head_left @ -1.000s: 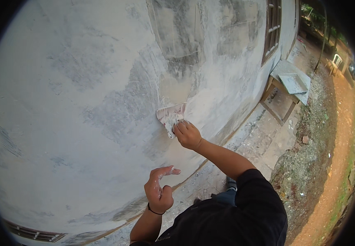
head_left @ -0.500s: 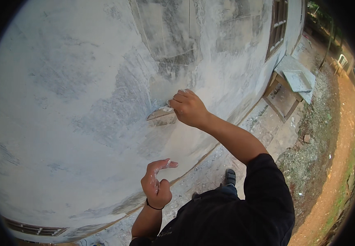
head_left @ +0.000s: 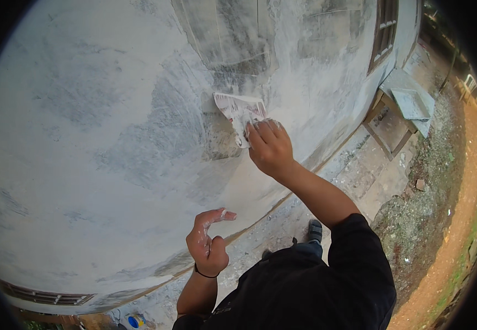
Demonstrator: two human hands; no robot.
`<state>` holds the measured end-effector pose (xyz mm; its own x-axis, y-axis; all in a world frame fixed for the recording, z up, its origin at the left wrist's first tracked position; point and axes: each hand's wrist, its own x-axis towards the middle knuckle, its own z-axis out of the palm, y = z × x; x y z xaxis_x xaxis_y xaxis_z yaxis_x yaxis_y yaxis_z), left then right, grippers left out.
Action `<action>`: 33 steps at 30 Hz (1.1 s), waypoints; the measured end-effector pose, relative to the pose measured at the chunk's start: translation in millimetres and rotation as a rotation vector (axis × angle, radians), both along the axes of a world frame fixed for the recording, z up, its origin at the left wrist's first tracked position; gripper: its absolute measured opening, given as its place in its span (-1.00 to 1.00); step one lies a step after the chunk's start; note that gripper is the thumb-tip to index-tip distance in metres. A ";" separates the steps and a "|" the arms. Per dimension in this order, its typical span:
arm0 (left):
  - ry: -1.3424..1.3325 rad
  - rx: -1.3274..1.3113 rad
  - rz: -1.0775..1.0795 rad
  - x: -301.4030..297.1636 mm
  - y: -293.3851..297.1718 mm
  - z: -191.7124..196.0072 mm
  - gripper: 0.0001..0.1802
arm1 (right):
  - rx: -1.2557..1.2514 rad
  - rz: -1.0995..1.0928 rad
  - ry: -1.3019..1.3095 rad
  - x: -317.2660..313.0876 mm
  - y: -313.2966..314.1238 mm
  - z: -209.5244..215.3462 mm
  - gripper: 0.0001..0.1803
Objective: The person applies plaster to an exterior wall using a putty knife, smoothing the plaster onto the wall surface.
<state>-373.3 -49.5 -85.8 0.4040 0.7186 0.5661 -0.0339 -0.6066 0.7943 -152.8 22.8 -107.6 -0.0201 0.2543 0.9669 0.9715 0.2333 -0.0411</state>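
Observation:
My right hand [head_left: 271, 147] grips a flat, putty-smeared scraper [head_left: 242, 113], its broad face showing and its wide edge toward the upper left. It is at the plastered wall [head_left: 123, 198], beside a darker bare patch; whether the edge touches the wall I cannot tell. White putty coats my right fingertips and the scraper's middle. Lower down, my left hand [head_left: 207, 245] hovers in front of the wall with nothing in it. Its fingers are bent over, the thumb stands apart, and white smears mark the fingers. A dark band circles that wrist.
A wooden stand [head_left: 384, 124] carries a grey board with a shallow tray [head_left: 410, 104] at the right. Beyond it lie gravel and a dirt path [head_left: 442, 242]. A barred window [head_left: 384, 33] is at upper right. A blue and yellow container [head_left: 135, 321] stands at the bottom left.
My right hand has turned the scraper, moving slightly right, so its broad face now shows and the dark patch below is exposed. My left hand has barely moved.

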 end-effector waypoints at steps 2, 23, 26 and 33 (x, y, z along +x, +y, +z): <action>0.003 0.000 -0.026 -3.4 -1.6 -0.9 -0.42 | -0.057 -0.084 -0.066 -30.8 16.2 -38.1 -0.74; -0.011 0.007 -0.004 -3.2 -0.8 0.2 -0.42 | -0.257 0.263 0.248 38.0 27.7 2.9 -0.78; -0.028 -0.016 -0.009 3.7 -0.1 1.0 -0.41 | -0.223 0.236 0.372 63.2 23.0 23.8 -0.78; -0.022 -0.035 0.013 17.7 -0.5 2.1 -0.41 | -0.129 0.274 0.314 73.9 -7.1 51.7 -0.73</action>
<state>-355.6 -50.0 -83.7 0.3819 0.7433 0.5492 -0.0437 -0.5791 0.8141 -79.0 15.7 -55.9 0.1863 0.4001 0.8973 0.8098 0.4546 -0.3709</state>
